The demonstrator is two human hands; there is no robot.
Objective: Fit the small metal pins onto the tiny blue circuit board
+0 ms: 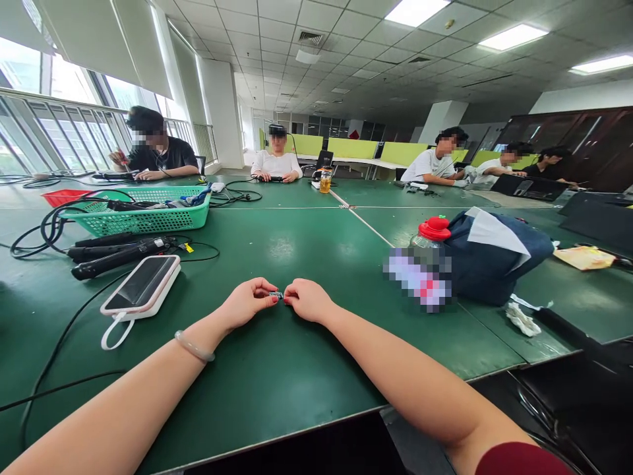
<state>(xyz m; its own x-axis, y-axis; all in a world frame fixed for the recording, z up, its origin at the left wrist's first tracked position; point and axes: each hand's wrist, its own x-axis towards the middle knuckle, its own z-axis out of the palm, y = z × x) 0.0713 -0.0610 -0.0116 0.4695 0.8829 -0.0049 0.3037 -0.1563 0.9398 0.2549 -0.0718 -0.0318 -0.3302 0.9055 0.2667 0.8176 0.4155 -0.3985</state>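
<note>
— Green tabletop (306, 244) fills most of the view, in a big open office with ceiling panels and windows on the left. What are the hands doing?

— Both rest on the table, close together. The left hand (247, 302) and the right hand (309, 300) have their fingers curled in, and their fingertips pinch a small dark object (275, 295) between them, one hand at each end.

— Can you tell what the object is?

— No, it is too small to make out. It sits just above the table surface, right between the two hands. The left wrist wears a pale bangle (194, 347).

— What lies around them?

— To the left, near the left forearm, a white power bank (142, 287) with a loop strap lies flat. Beyond it are black rod-shaped devices (116, 254) with cables, then a green plastic basket (143, 211) holding cables and small items. To the right stands a bottle with a red cap (434, 229), touching a dark blue bag (494, 257). A crumpled tissue (523, 320) lies near the table edge.

— Anyone else?

— Several people sit at the far side, well apart from the hands; one in a white shirt (277, 161) sits straight across.
</note>
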